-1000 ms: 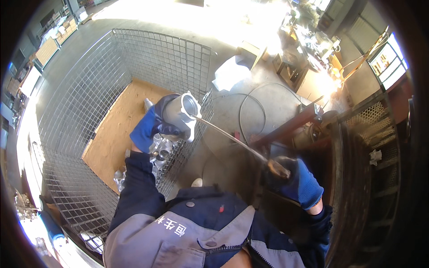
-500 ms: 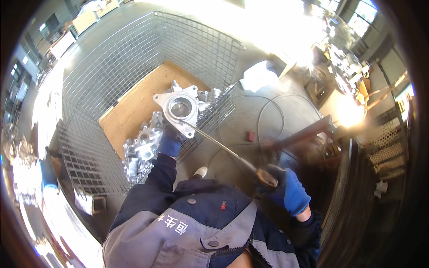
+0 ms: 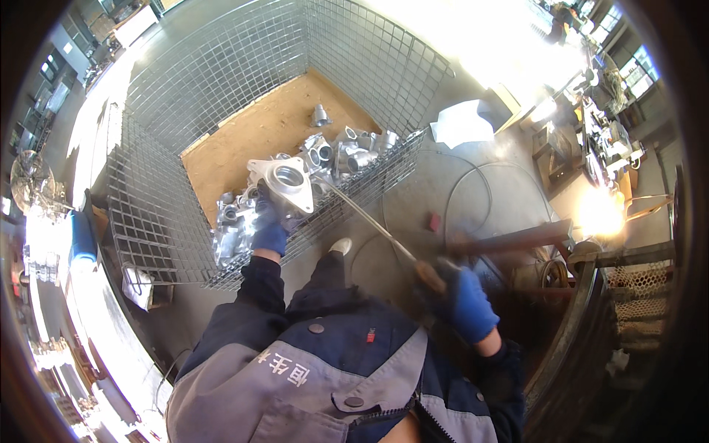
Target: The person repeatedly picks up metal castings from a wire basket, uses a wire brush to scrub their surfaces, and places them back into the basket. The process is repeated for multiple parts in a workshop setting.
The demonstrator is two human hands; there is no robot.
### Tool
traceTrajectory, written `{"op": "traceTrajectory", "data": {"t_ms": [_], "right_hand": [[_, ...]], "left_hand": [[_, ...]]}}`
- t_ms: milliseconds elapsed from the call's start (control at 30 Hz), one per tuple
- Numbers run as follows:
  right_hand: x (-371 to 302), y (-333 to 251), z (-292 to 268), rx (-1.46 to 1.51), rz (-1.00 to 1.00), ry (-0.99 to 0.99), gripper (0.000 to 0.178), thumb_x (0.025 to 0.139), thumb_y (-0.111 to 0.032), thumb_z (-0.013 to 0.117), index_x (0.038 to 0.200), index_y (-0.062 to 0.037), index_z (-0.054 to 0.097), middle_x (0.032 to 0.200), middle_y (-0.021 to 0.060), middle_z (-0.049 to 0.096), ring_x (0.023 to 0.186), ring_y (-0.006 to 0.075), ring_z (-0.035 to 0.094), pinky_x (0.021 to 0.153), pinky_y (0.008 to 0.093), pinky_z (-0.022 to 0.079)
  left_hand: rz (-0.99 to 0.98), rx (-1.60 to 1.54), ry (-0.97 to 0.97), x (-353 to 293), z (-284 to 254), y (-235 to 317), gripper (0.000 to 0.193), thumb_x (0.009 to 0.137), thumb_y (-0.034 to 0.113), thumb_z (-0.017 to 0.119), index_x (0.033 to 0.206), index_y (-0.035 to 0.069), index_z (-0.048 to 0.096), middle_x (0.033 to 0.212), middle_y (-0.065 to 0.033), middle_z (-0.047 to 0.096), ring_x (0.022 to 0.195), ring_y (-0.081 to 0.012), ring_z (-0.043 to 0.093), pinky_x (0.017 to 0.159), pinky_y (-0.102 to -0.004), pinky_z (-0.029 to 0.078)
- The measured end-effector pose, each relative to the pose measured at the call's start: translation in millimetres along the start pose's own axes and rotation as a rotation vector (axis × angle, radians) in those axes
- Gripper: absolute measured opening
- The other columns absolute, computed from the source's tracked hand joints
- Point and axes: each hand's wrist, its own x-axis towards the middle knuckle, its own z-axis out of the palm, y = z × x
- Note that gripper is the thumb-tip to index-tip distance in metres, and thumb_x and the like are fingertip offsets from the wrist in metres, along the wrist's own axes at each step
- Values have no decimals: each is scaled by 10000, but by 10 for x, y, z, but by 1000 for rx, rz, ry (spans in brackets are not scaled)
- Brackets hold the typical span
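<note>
My left hand, in a blue work glove, is closed on a silver metal casting with a flat lobed flange and a round bore. The casting is held tilted above the near side of a wire basket. In my right hand, also gloved in blue, is a long thin file with a brown wooden handle. Its shaft points up and left; the tip lies by the casting's right edge, and whether it touches cannot be made out. Similar castings are piled in the basket below.
The wire mesh basket has a brown board on its bottom, where a single casting stands apart. To the right are a red-brown metal beam, a cable on the floor and a white sheet. A bright light glares at far right.
The casting has been tilted, so its flange slants more. The file tip has shifted from the bore's lower rim to the flange's right edge. My view has shifted, showing more of the basket's contents.
</note>
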Motion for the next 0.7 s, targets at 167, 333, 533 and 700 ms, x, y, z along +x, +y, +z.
{"op": "traceTrajectory", "data": {"t_ms": [167, 333, 533, 700], "right_hand": [[751, 292, 235, -118, 109, 11, 380, 744, -220, 778, 1022, 8, 654, 836, 241, 643, 769, 395, 632, 686, 379, 509], [1019, 641, 278, 271, 349, -71, 365, 755, -222, 771, 1019, -2, 645, 877, 229, 657, 790, 376, 643, 698, 365, 511], [1065, 604, 282, 192, 519, 137, 333, 766, -174, 753, 1033, -12, 639, 832, 187, 637, 699, 230, 609, 689, 335, 498], [1011, 719, 406, 274, 548, 261, 344, 745, -86, 755, 1053, 15, 640, 865, 137, 655, 785, 131, 591, 744, 308, 499]], "left_hand": [[54, -172, 58, 534, 425, -302, 523, 859, 1, 467, 1368, 121, 481, 1116, -238, 631, 1020, -403, 617, 877, -445, 501], [228, -244, -131, 1277, 617, -19, 586, 823, -76, 443, 1373, 123, 495, 1239, -199, 586, 1132, -351, 571, 951, -389, 469], [-374, -1095, -101, 2319, 2136, 547, 349, 903, 99, 569, 1235, 0, 532, 1096, -217, 628, 998, -345, 634, 805, -399, 497], [-453, -205, -160, 2883, 2962, 565, 463, 935, 465, 541, 967, 36, 712, 984, -179, 713, 889, -309, 687, 742, -398, 527]]}}
